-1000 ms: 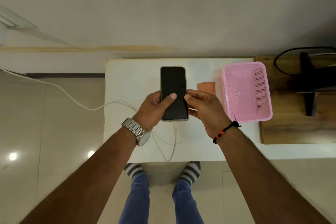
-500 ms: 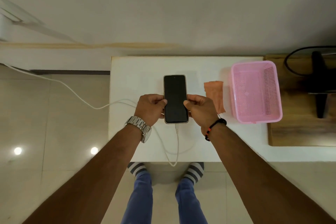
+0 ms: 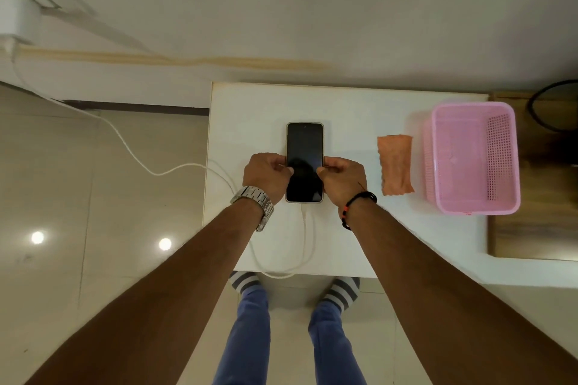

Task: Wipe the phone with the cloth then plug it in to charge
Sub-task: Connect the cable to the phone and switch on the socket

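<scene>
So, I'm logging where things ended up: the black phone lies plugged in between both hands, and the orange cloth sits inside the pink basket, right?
Not quite: the head view shows the folded orange cloth on the white table, beside the pink plastic basket.

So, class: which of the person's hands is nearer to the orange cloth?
Right. The right hand grips the phone's right edge, apart from the cloth lying beside it; the left hand grips the phone's far side.

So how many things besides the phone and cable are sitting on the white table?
2: the orange cloth lies right of the right hand; the pink basket stands just beyond it at the white table's right end. Nothing seems hidden.
</scene>
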